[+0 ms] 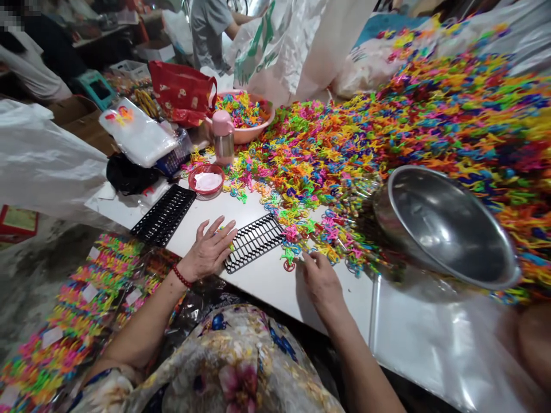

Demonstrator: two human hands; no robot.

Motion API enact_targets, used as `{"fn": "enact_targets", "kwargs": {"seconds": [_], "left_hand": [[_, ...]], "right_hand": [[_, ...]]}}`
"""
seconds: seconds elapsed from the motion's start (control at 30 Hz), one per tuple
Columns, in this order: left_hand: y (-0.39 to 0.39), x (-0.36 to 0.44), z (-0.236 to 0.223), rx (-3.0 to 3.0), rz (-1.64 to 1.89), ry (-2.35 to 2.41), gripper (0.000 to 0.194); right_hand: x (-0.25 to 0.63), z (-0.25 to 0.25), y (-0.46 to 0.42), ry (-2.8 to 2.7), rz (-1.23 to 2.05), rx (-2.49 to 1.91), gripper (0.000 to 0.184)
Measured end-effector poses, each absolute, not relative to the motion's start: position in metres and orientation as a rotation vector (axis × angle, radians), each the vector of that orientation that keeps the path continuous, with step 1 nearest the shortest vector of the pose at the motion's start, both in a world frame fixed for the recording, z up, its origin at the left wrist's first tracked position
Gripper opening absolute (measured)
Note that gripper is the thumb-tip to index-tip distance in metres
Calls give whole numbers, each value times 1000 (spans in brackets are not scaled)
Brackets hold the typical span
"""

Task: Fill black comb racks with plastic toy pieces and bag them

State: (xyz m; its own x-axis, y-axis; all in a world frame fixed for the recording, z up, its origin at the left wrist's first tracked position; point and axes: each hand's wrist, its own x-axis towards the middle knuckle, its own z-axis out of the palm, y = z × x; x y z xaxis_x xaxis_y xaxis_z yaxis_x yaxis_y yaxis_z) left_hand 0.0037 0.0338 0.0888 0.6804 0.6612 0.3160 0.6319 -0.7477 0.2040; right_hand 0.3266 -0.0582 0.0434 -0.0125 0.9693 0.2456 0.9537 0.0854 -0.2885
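Observation:
My left hand [209, 250], a red bead bracelet at its wrist, lies over the left end of a black slotted rack [258, 241]. Its fingers are stretched out and slightly apart. A bit of yellow-green plastic shows beside those fingers, partly covered. To the right of the rack, my right hand [322, 282] is closed, thumb and fingers curled together at the near edge of the pile of small colourful plastic figures [318, 155]. What its fingertips hold, if anything, is hidden. Just left of them lies a green figure with a red ring [289, 265].
A steel bowl [451, 229] leans on the pile at right. More black racks [163, 215], a red basket [206, 179], a pink-lidded bottle [223, 137] and a pink basin [247, 135] stand left and behind. Bagged figures [86, 298] lie lower left. Another person [210, 31] is at the back.

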Motion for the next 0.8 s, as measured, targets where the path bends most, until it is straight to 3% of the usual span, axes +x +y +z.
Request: {"fn": "enact_targets", "kwargs": {"seconds": [0.2, 0.53, 0.8], "left_hand": [[40, 11, 79, 2760, 656, 1030, 45], [35, 21, 85, 2742, 630, 1095, 55], [35, 15, 89, 2704, 572, 1058, 61]], "right_hand": [[326, 39, -65, -2006, 166, -1853, 26], [249, 59, -45, -1719, 958, -1451, 13], [204, 42, -32, -1812, 840, -1233, 18]]}}
